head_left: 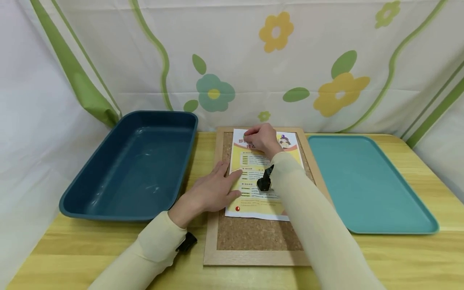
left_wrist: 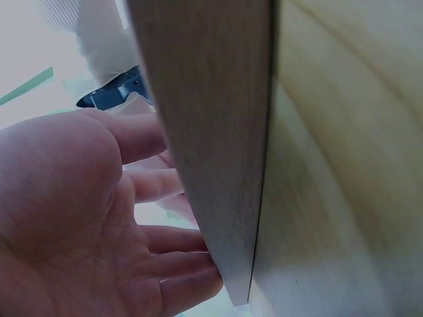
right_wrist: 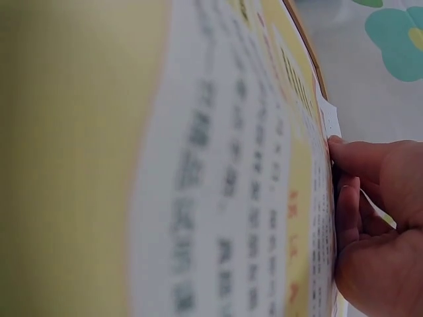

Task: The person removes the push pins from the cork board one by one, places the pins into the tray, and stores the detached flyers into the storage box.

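Note:
A printed yellow and white poster (head_left: 253, 210) lies on a wood-framed cork board (head_left: 253, 233). Near the poster's upper left, my right hand (head_left: 262, 139) has thumb and fingers drawn together against the sheet. They pinch something small and greenish, seemingly a pushpin, almost wholly covered by the fingertips. My left hand (head_left: 214, 191) lies with fingers spread across the board's left frame, its thumb and index fingertip on the poster's left edge. In the left wrist view its fingers reach over the wooden frame (left_wrist: 211, 132). A small red round spot (head_left: 237, 208) shows at the poster's lower left.
To the left stands a deep dark-blue tub (head_left: 145, 169), close beside the left hand and forearm. A flat teal tray (head_left: 369, 185) lies right of the board. Behind the wooden table (head_left: 108, 249) hangs a white curtain (head_left: 246, 36) with flowers.

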Demonstrator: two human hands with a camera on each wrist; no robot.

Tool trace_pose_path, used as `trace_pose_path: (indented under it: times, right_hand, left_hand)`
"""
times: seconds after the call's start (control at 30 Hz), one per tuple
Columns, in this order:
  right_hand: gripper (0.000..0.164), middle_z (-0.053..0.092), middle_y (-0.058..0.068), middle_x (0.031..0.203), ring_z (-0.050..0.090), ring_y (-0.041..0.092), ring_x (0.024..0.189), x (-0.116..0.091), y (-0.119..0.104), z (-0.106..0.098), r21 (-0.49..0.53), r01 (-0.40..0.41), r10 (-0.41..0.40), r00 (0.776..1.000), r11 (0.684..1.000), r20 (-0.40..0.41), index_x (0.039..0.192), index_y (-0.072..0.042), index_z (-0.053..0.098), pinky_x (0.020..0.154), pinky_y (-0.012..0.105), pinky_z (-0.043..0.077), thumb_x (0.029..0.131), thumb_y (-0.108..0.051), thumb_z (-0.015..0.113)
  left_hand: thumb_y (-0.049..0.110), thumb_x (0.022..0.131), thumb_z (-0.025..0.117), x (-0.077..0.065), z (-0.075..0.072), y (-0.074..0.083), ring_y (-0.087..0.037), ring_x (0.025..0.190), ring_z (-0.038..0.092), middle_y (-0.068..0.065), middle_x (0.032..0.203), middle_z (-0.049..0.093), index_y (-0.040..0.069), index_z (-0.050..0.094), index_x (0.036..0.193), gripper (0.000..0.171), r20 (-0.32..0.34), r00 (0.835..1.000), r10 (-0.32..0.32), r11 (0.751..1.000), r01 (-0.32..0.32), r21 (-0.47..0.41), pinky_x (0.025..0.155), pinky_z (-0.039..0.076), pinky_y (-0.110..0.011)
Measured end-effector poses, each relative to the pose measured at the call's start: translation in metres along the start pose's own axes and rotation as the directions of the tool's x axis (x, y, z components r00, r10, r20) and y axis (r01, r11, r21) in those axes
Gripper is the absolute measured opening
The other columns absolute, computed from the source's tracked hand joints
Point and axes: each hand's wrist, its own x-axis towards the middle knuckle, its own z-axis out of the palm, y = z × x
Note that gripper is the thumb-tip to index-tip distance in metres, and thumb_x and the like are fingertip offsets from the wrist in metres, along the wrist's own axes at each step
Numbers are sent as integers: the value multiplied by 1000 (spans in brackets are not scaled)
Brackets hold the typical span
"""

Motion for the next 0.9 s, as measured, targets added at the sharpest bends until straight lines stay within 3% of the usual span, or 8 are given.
trace_pose_path:
  times: [0.3,0.9]
  right_hand:
    - [14,71,7,134,62,27,126,3,-1,1,-24,-8,7,1000,1000,-30,108,-14,84,110,44,51,97,-20,79]
    - [12,72,6,130,64,25,118,4,-3,1,-35,-29,28,1000,999,-12,106,-15,84,107,42,51,97,-22,79]
  left_hand:
    - [42,110,56,0,0,2,-36,168,10,-20,179,7,22,37,167,64,4,1000,-10,1000,10,6,124,39,-57]
    - [44,110,54,0,-1,1,-36,168,9,-19,180,6,22,35,168,65,21,1000,-11,1000,11,9,123,40,-58]
